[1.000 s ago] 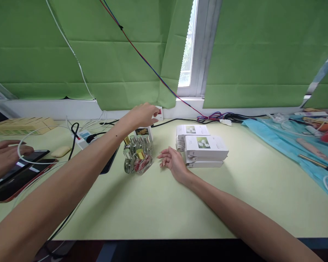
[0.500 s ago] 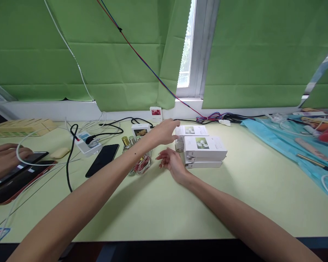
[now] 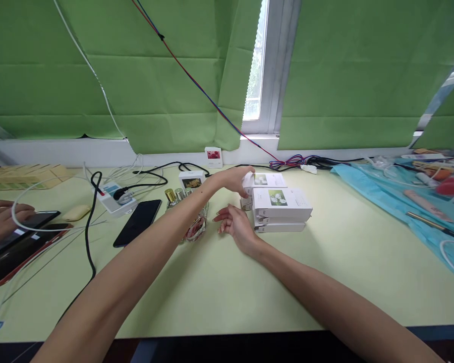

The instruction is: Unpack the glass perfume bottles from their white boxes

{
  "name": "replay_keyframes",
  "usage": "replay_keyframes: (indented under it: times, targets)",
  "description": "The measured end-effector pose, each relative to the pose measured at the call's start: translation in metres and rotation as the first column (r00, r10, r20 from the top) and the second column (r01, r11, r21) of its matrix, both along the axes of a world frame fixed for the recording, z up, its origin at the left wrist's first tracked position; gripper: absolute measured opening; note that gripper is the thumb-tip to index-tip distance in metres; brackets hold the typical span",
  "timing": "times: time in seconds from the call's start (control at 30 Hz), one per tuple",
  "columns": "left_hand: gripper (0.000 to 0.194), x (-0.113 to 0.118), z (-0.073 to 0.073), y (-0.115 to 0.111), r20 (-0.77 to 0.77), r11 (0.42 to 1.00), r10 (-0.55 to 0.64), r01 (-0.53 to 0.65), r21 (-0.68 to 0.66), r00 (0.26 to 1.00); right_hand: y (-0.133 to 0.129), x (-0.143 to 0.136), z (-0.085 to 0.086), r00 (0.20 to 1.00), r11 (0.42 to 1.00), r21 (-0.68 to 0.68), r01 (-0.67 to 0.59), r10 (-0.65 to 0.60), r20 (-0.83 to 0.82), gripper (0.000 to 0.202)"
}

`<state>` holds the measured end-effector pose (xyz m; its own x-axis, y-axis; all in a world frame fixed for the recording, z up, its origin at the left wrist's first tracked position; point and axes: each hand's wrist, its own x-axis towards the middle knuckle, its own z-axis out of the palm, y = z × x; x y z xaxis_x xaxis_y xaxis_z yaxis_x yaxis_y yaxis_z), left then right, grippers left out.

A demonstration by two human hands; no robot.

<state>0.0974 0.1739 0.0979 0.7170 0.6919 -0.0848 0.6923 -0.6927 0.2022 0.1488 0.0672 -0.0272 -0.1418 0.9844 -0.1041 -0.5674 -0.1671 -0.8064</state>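
My left hand (image 3: pixel 236 180) reaches across to the rear stack and grips the left end of a white box (image 3: pixel 268 180) with a flower picture, thumb low and fingers over the top. Closer to me, more white boxes (image 3: pixel 282 205) lie stacked, the upper one printed with white flowers. Beside their left end my right hand (image 3: pixel 239 227) rests low over the table, fingers loosely bent and apart, holding nothing. Left of it stand small glass bottles (image 3: pixel 196 229) with gold and silver caps, partly hidden by my left forearm.
A black phone (image 3: pixel 137 223), a power strip (image 3: pixel 117 199) and tangled cables lie to the left. Another person's hand (image 3: pixel 7 222) is on a phone at the far left. Blue sheeting (image 3: pixel 366 186) with assorted items covers the right side. A small white box (image 3: pixel 214 158) stands against the wall.
My left hand has moved slightly right and closed on the end of the rear white box. My right hand stays nearly in place. The view has shifted a little.
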Motion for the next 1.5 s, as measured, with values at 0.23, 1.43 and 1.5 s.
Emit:
replay_keyframes:
  times: [0.23,1.43,1.5]
  targets:
    - [0.084,0.001,-0.003,-0.001,0.024,0.999,0.034,-0.034,-0.007,0.999,0.001,0.000,0.000,1.000,1.000,-0.003,-0.002,0.002,-0.004,0.034]
    - [0.045,-0.037,0.012,-0.117,0.133,0.700,0.599,-0.596,0.394,0.790,-0.006,0.002,0.001,0.999,1.000,0.012,-0.010,0.010,0.047,0.030]
    - [0.047,-0.035,0.007,-0.117,0.082,0.693,0.624,-0.599,0.401,0.777,-0.006,0.002,0.000,0.999,0.999,0.037,-0.012,0.011,0.053,0.030]
